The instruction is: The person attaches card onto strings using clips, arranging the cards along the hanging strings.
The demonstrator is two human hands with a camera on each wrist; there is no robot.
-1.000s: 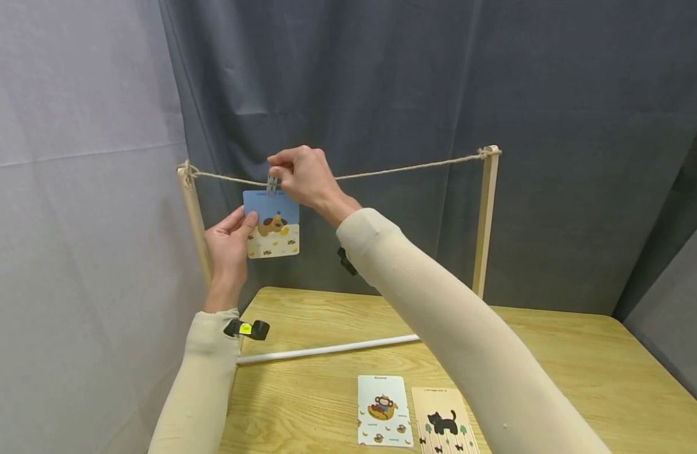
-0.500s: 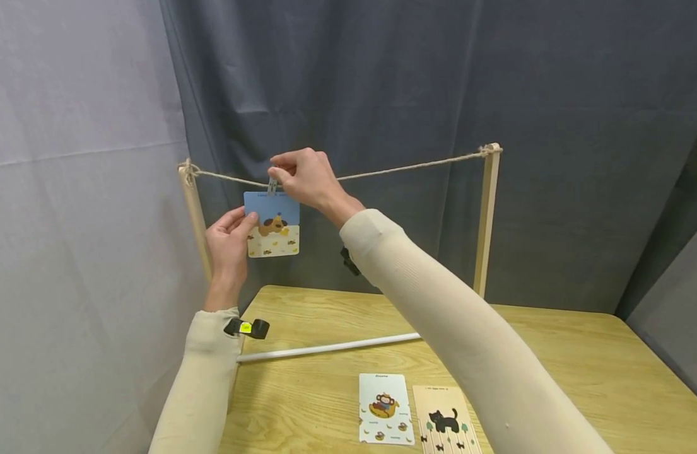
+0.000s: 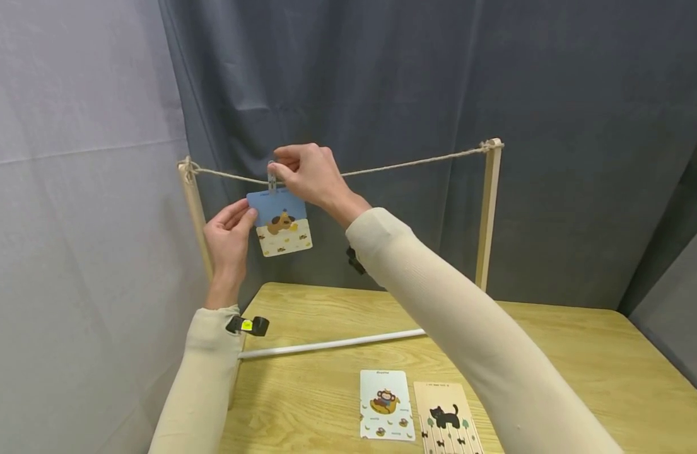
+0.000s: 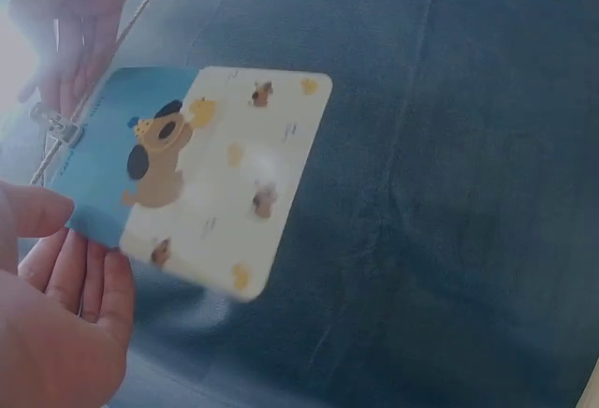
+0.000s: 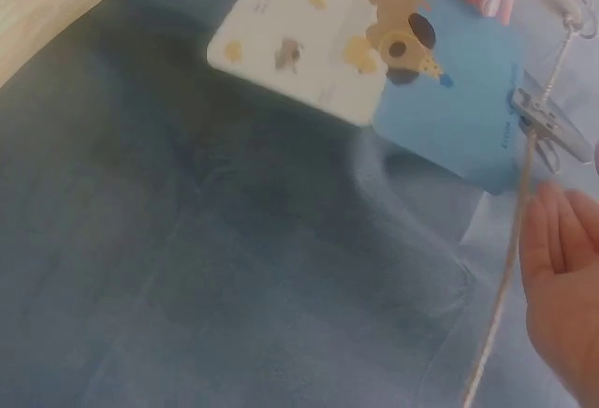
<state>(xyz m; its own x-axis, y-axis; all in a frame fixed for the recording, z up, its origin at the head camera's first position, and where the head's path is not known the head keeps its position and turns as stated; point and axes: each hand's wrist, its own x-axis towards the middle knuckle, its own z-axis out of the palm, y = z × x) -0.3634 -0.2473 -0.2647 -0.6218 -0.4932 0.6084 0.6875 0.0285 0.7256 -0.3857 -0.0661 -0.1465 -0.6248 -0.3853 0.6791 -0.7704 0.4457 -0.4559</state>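
A dog picture card point(image 3: 281, 224), blue above and cream below, hangs tilted at the rope point(image 3: 405, 165). A clear clothespin point(image 3: 272, 183) sits at its top edge on the rope. My left hand point(image 3: 226, 243) pinches the card's upper left edge, thumb in front and fingers behind. Close by the clothespin's handles is my right hand point(image 3: 314, 176). In the right wrist view its fairly straight fingers point(image 5: 560, 230) stand a little apart from the clothespin point(image 5: 547, 127). The left wrist view also shows the clothespin point(image 4: 58, 127) with the handles uncovered.
Wooden posts, left point(image 3: 195, 221) and right point(image 3: 489, 214), carry the rope. A white bar point(image 3: 331, 344) runs low across the wooden table point(image 3: 325, 309). A monkey card point(image 3: 386, 405) and a black cat card point(image 3: 447, 416) lie on the table. Grey curtains point(image 3: 581, 189) surround it.
The card has tilted, its lower end swinging right. My right hand has shifted slightly right, and more of the clothespin shows. The left hand still holds the card's edge.
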